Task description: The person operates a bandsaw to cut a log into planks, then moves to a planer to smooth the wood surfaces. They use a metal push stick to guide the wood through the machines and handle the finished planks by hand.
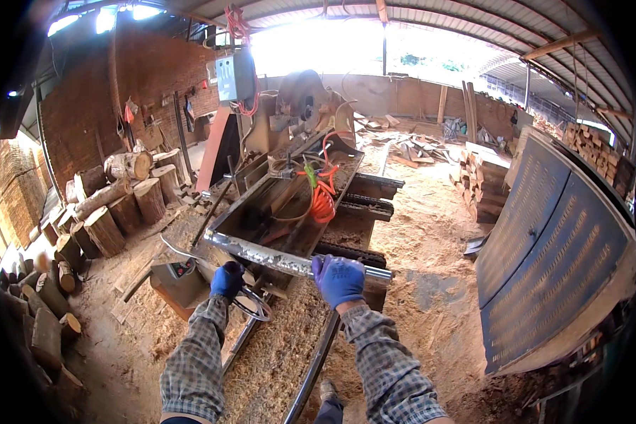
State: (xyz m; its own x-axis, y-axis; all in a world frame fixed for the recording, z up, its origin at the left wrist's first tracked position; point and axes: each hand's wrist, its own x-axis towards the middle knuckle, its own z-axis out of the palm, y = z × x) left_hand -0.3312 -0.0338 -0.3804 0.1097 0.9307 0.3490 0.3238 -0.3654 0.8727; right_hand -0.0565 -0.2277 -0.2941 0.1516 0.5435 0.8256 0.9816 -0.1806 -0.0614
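A long steel saw carriage (290,205) runs away from me on floor rails (311,367) toward a big saw housing (300,99). My right hand (339,279), in a blue glove, grips the shiny metal bar (275,258) across the near end of the carriage. My left hand (227,279), also in a blue glove, is closed on a round metal handwheel (251,302) just below that bar. An orange coiled hose (323,198) lies on the carriage bed.
Cut logs (113,205) are piled at the left against a brick wall. A large perforated metal cover (551,247) stands at the right. Stacked split wood (480,180) sits beyond it. Sawdust covers the floor. A grey control box (233,78) hangs above.
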